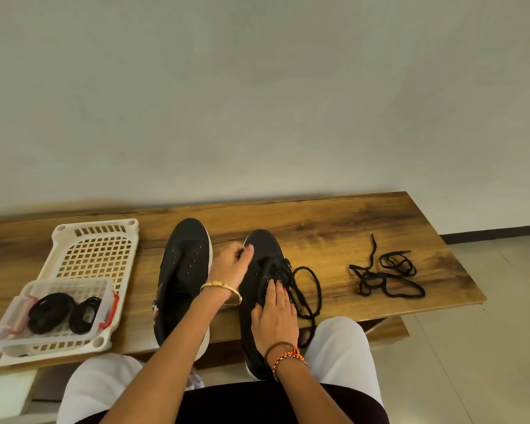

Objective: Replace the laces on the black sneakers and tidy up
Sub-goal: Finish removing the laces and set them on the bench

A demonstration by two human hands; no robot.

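Observation:
Two black sneakers lie side by side on a wooden table point(334, 228), toes pointing away from me. The left sneaker point(184, 270) has bare eyelets and no lace. The right sneaker point(259, 243) is partly threaded with a black lace point(314, 283), which loops loosely off its right side. My left hand point(231, 266), wearing a gold bangle, reaches across to the right sneaker's front eyelets and its curled fingers pinch the lace there. My right hand point(276, 319) rests flat on that sneaker's tongue and holds it down.
A loose black lace point(386, 273) lies tangled on the table's right part. At the left, a white perforated tray point(95, 255) carries a clear box point(22, 304) with coiled black laces point(51, 312). My knees in white trousers sit against the table's near edge.

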